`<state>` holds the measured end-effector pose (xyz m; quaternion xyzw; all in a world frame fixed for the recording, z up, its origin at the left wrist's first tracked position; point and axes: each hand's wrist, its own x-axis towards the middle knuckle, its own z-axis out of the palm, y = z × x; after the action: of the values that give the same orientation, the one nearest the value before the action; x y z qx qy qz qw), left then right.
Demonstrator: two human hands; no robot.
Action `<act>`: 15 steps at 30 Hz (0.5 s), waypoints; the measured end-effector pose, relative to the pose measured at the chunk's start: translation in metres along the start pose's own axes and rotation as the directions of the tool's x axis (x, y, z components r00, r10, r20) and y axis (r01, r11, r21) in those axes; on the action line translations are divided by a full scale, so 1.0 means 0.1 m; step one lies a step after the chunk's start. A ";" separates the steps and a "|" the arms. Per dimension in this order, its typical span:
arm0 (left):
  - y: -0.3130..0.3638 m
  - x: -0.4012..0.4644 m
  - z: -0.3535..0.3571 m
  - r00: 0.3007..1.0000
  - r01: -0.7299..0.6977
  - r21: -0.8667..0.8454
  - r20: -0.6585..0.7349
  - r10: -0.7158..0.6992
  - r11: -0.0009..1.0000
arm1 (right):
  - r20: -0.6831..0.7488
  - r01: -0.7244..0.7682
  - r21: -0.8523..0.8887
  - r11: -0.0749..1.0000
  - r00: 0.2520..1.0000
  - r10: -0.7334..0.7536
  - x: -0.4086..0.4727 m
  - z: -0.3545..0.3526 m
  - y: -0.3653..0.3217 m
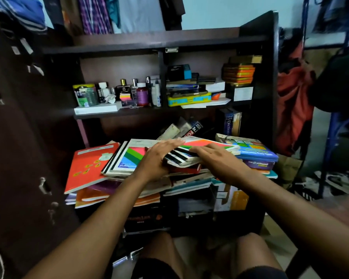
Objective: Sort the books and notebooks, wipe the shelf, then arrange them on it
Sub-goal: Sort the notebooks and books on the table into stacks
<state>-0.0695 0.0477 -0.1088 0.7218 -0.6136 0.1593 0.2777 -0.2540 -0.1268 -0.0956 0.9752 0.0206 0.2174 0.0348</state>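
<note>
Both hands, left (159, 158) and right (212, 158), lie flat on the pile (169, 178); overhanging the shelf (256, 218) edge, it could slide.

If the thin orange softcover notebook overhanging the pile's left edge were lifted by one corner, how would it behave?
The thin orange softcover notebook looks slim and soft-covered, so it would probably flex or droop. It likely weighs little. Already tilted over the pile's edge, it might slide off if nudged.

Dark matt wood-look shelf (169, 40), glossy paper notebk covers (87, 168), prob. glass bottles (123, 88).
</note>
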 end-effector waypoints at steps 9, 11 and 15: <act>0.27 0.30 -0.14 0.939 -0.129 0.218 -0.286 0.190 0.967 | -0.267 -0.103 0.304 0.947 0.945 0.189 0.10 -0.40 0.14; 0.40 0.39 -0.22 0.915 -0.124 0.195 -0.358 0.188 0.973 | -0.427 -0.198 0.360 0.912 0.833 0.350 0.03 -0.48 0.26; 0.77 0.61 -0.37 0.857 -0.177 0.167 -0.459 0.235 0.970 | -0.413 -0.238 0.721 0.651 0.606 0.679 -0.29 -0.71 0.41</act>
<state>-0.1280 0.0140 -0.0287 0.6060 -0.5898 0.3963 0.3576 -0.3090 -0.1654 -0.0407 0.7586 -0.1684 0.5261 -0.3457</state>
